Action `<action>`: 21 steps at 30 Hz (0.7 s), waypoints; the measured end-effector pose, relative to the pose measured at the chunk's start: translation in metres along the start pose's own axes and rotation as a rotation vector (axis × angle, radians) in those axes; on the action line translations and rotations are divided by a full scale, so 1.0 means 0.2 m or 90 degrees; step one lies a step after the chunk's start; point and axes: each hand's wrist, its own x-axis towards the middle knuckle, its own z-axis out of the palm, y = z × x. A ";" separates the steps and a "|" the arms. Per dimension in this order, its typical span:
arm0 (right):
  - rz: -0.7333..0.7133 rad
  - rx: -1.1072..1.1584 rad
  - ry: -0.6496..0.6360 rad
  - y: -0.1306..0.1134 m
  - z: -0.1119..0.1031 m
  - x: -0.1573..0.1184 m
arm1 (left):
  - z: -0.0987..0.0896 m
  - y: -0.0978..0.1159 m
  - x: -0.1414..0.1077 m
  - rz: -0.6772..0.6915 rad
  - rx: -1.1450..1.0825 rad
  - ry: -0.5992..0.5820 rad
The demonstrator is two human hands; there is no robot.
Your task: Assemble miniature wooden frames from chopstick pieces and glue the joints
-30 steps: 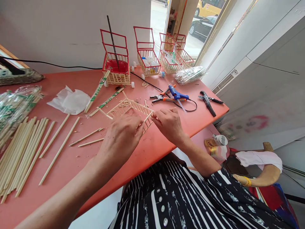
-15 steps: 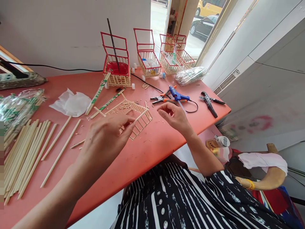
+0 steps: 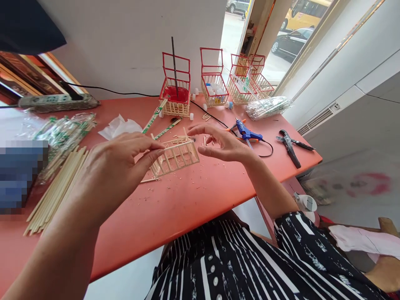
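My left hand [image 3: 121,166] is closed, thumb and fingers pinching the left end of the top rail on a small basket frame [image 3: 177,146] built from thin wooden sticks. The frame's slatted side faces me, just above or resting on the tabletop; I cannot tell which. My right hand [image 3: 223,143] is open beside the frame's right end, thumb and fingers apart and holding nothing. Behind it lies a blue glue gun [image 3: 248,131] with a clear glue stick in its back. Stick offcuts [image 3: 205,140] are scattered around the frame.
Finished stick carts with red trim [image 3: 176,108] line the wall on the orange table [image 3: 140,233]. Black-handled pliers [image 3: 290,148] lie right. Loose sticks [image 3: 59,187], wrapped chopsticks [image 3: 62,133], white tissue [image 3: 118,126] and a power strip [image 3: 56,103] sit left.
The view has swung left. The basket frame has turned, so its slatted side faces me more squarely. My right hand has opened wider and come nearer to the frame's right end.
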 end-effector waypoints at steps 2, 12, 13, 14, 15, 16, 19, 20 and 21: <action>-0.002 -0.007 -0.049 0.00 -0.03 0.04 | 0.00 -0.01 0.01 -0.004 0.004 0.010; -0.051 0.009 -0.174 0.05 -0.07 0.24 | 0.01 0.00 0.02 -0.050 -0.037 0.025; -0.051 0.002 -0.188 0.04 -0.07 0.25 | 0.01 0.00 0.01 -0.053 -0.042 0.030; -0.047 -0.004 -0.201 0.04 -0.06 0.27 | 0.01 -0.01 0.01 -0.054 -0.046 0.034; -0.041 -0.008 -0.212 0.03 -0.06 0.27 | 0.02 -0.01 0.00 -0.054 -0.048 0.039; -0.038 -0.008 -0.220 0.02 -0.06 0.28 | 0.02 -0.02 0.00 -0.053 -0.051 0.045; -0.048 0.005 -0.231 -0.01 -0.06 0.29 | 0.04 -0.04 0.00 -0.051 -0.064 0.055; -0.052 0.010 -0.231 -0.01 -0.06 0.29 | 0.05 -0.05 0.00 -0.048 -0.069 0.058; -0.052 0.013 -0.232 -0.01 -0.05 0.29 | 0.05 -0.05 0.00 -0.043 -0.075 0.065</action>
